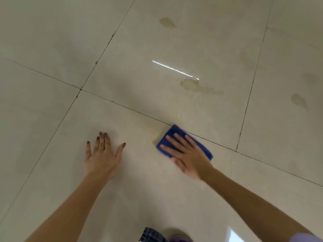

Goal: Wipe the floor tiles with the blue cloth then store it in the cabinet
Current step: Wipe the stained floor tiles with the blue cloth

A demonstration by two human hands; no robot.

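The right hand (pixel 189 155) lies flat on the cloth (pixel 183 142), fingers spread and straight, pressing it to the floor (pixel 139 105) just right of the frame's centre; its grip is not closed round the cloth, the palm only bears down on it. The cloth is blue, folded to a small rectangle, and its upper corner touches a dark grout line (pixel 218 143) that runs from the left middle down toward the right edge. The hand is slightly blurred.

The left hand (pixel 103 154) rests flat on the same tile, lower left of centre, well apart from the cloth, fingers spread and holding nothing; its fingertips look dark and soiled.

Yellowish stains (pixel 197 87) mark the tile above the cloth, with others at upper centre (pixel 167 22) and at the right (pixel 298 100). A thin bright streak of reflected light (pixel 174 69) lies just above the central stain. At the bottom edge a bit of dark denim (pixel 151 234) shows.
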